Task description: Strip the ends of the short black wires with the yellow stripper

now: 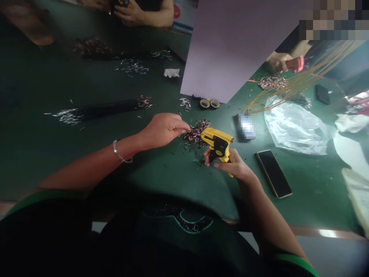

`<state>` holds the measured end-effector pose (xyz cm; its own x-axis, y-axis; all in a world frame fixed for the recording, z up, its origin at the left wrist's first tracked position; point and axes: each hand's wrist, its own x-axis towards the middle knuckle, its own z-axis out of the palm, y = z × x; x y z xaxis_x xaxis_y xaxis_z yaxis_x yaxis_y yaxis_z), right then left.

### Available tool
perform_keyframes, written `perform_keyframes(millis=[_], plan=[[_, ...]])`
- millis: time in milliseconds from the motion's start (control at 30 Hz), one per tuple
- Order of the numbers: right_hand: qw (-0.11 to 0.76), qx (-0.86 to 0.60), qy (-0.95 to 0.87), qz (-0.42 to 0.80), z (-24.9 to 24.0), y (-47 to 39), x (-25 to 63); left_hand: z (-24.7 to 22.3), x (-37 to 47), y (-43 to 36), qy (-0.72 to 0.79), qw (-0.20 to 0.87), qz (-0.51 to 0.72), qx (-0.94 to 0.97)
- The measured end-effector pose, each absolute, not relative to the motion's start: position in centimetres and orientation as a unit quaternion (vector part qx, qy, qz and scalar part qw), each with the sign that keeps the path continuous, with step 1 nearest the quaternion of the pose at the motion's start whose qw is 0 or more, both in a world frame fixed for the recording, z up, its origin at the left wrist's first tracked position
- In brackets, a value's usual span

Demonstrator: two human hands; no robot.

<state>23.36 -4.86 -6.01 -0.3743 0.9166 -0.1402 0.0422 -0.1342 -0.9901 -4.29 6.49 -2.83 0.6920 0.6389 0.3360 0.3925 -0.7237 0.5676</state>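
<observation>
My left hand [164, 130] is closed in a pinch, its thumb and fingertips at the edge of a heap of stripped wire scraps [203, 125]. Whatever lies between those fingertips is too small to make out. In my right hand [235, 165] is a yellow and black wire stripper [219, 142], my fingers wrapped around its handles. Its head points left over the heap, towards my left fingertips. Small dark and coppery bits lie scattered around it on the green table [161, 169].
A bundle of black wires [109, 109] lies left; tape rolls [209, 103] sit beyond the heap. Right are a phone [273, 173], a small box [246, 126] and a plastic bag [298, 129]. A pale panel [230, 46] stands ahead. Co-workers' hands [131, 13] hold tools across the table.
</observation>
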Motion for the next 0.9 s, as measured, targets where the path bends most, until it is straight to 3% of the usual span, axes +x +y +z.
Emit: perform_keyframes(millis=[900], plan=[[0.351,-0.504,-0.575,0.541,-7.1,-4.8,22.1,-3.7,-4.4,7.5,0.290,0.202,0.269,0.896]])
